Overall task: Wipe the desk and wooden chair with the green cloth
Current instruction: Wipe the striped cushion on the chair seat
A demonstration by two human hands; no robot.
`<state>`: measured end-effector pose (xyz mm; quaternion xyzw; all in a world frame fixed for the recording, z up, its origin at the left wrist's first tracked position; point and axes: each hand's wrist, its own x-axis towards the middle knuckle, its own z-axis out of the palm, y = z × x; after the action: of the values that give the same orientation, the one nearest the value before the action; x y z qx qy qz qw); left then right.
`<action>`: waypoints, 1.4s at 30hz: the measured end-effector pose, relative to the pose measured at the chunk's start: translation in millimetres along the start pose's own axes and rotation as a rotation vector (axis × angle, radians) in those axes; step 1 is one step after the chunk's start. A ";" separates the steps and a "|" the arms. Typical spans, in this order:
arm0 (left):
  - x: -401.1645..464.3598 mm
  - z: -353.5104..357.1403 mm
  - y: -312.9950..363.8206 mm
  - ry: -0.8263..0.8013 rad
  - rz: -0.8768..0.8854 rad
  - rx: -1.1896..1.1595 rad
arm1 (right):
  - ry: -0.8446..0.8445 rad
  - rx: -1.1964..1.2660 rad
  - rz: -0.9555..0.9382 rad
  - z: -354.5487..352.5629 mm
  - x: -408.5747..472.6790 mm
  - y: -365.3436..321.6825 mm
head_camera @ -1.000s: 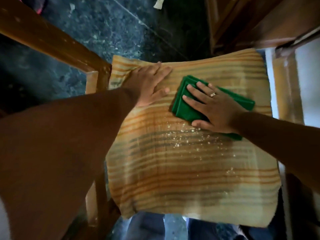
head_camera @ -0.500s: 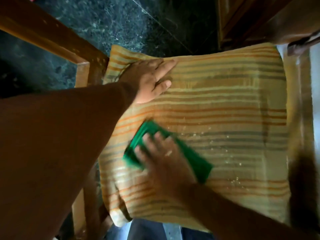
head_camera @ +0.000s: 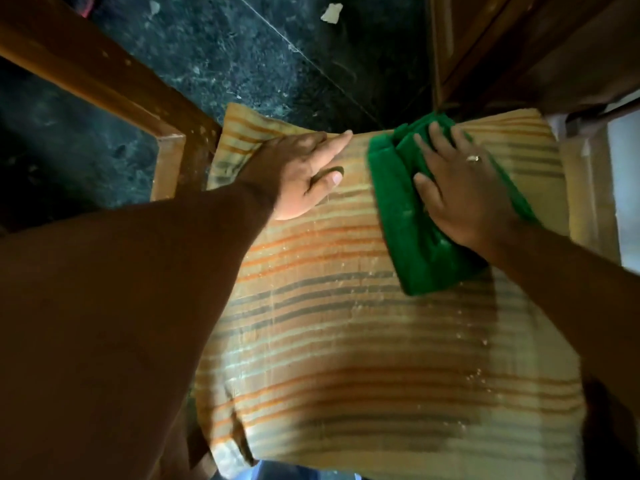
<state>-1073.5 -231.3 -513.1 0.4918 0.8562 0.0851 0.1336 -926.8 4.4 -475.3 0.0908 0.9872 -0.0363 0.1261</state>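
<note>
A folded green cloth (head_camera: 412, 230) lies on the far right part of a striped orange and yellow seat cushion (head_camera: 363, 341) on the wooden chair (head_camera: 104, 81). My right hand (head_camera: 460, 188), with a ring on one finger, presses flat on the cloth, fingers spread toward the cushion's far edge. Flat on the cushion's far left corner rests my left hand (head_camera: 304, 171), fingers together, holding the cushion down. Pale crumbs dot the cushion's middle and right side.
The chair's wooden armrest runs diagonally at the upper left. Dark speckled floor (head_camera: 259, 53) with a scrap of paper (head_camera: 331, 12) lies beyond the seat. Brown wooden furniture (head_camera: 536, 46) stands at the upper right, close to the cushion's far right corner.
My right hand swept the green cloth from the far right toward the near left of the cushion, then back up to the far right edge. My left hand stayed at the far left corner.
</note>
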 end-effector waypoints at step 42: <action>76.7 -12.2 53.8 -0.163 -0.123 -0.289 | -0.062 -0.050 -0.256 19.4 -83.1 -67.9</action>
<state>-1070.1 -138.2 -497.7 0.4196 0.8498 0.1588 0.2768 -855.8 -78.2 -469.5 -0.0404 0.9869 -0.0302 0.1530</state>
